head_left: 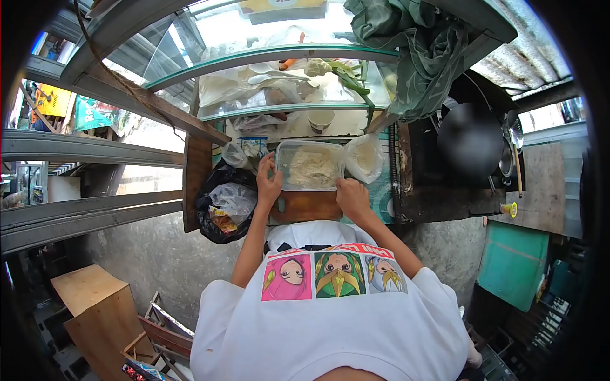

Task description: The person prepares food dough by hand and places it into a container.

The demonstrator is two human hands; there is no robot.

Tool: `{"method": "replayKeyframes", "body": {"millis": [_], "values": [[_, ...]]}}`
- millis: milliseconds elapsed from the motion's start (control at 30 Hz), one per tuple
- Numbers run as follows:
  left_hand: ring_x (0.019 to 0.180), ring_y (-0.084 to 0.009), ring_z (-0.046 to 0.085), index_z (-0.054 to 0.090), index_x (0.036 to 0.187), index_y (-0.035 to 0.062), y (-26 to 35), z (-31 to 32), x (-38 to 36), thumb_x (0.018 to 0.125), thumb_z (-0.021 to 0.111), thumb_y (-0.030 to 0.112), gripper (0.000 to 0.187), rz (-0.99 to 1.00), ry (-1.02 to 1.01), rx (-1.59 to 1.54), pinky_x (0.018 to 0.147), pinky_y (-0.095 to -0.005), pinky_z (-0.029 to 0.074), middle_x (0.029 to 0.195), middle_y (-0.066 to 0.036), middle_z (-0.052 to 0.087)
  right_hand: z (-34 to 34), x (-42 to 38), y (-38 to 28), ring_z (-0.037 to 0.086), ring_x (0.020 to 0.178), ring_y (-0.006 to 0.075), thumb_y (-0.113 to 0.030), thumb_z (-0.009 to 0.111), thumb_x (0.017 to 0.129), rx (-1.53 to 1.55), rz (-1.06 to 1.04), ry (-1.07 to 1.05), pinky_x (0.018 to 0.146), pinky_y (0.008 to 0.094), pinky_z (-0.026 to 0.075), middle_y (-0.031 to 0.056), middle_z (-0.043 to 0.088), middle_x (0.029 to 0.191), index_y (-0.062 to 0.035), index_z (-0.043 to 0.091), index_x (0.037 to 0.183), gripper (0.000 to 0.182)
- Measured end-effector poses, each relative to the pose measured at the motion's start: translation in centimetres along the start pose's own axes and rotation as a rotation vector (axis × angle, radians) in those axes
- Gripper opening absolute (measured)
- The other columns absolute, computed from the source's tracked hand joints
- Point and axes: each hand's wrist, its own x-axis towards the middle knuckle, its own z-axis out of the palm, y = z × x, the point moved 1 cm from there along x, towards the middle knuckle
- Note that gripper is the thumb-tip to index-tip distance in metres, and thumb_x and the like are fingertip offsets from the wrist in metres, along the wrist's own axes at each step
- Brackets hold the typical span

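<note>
A clear rectangular plastic container [309, 145] holding pale flour [312, 167] sits on the counter in front of me. At its left wall is my left hand [269, 180], fingers raised and apart, touching or nearly touching the side. My right hand [353, 198] is closed near the container's lower right corner; what its fingers pinch, if anything, is too small to name. Just right of the container stands an open plastic bag of white powder [365, 159]. A brown wooden board [310, 206] lies on the near side of the container.
A black bag with wrappers [223, 209] hangs at the counter's left. Behind the container stands a paper cup [321, 120], below glass shelves with vegetables [351, 81]. A dark wok [471, 141] sits on the right. Green cloth [422, 79] hangs above.
</note>
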Motion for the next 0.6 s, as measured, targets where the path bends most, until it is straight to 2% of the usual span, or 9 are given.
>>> {"method": "replayKeyframes", "body": {"millis": [67,167,233,333,600], "values": [[0.113,-0.0274,0.05,0.036,0.076,0.0015,0.0,-0.1,0.0,0.072,0.052,-0.003,0.017,-0.024,-0.013,-0.041,0.09,-0.0325,0.042,0.121,-0.016,0.05,-0.5,-0.3,-0.8,0.062,0.071,0.0398,-0.004,0.049,0.076,-0.083,-0.049,-0.077,0.063,0.0491,0.049,0.0217,0.061,0.078,-0.0005,0.06,0.075,0.011],[0.115,-0.0249,0.05,0.034,0.075,0.0016,1.1,-0.3,0.2,0.071,0.051,-0.005,0.018,-0.111,-0.071,-0.104,0.091,-0.0317,0.041,0.124,-0.017,0.049,1.3,-0.1,0.8,0.061,0.07,0.0385,-0.009,0.049,0.08,-0.157,-0.075,-0.105,0.063,0.0477,0.049,0.0189,0.06,0.076,-0.0012,0.06,0.078,0.013],[0.114,-0.0182,0.046,0.038,0.078,0.0011,1.2,-0.4,0.3,0.071,0.049,-0.008,0.016,-0.079,-0.112,-0.121,0.092,-0.0272,0.036,0.125,-0.018,0.049,1.6,0.2,1.3,0.062,0.069,0.038,-0.008,0.049,0.08,-0.159,-0.072,-0.085,0.062,0.0472,0.049,0.0193,0.06,0.075,-0.0009,0.06,0.078,0.013],[0.114,-0.0184,0.046,0.037,0.077,0.0014,1.0,-0.3,0.4,0.07,0.049,-0.009,0.017,-0.003,-0.113,-0.067,0.091,-0.0273,0.036,0.125,-0.018,0.049,1.6,0.8,1.5,0.062,0.068,0.0374,-0.007,0.049,0.079,-0.176,-0.072,-0.043,0.061,0.0464,0.049,0.0193,0.059,0.075,-0.0011,0.06,0.078,0.012],[0.115,-0.0216,0.048,0.038,0.077,0.0011,1.4,-0.1,0.0,0.07,0.049,-0.008,0.016,-0.033,-0.074,-0.052,0.093,-0.0301,0.037,0.123,-0.018,0.05,0.3,4.4,1.4,0.062,0.064,0.0363,-0.006,0.05,0.079,-0.209,-0.14,0.09,0.057,0.043,0.05,0.0177,0.059,0.074,-0.0027,0.059,0.08,0.01]]}}
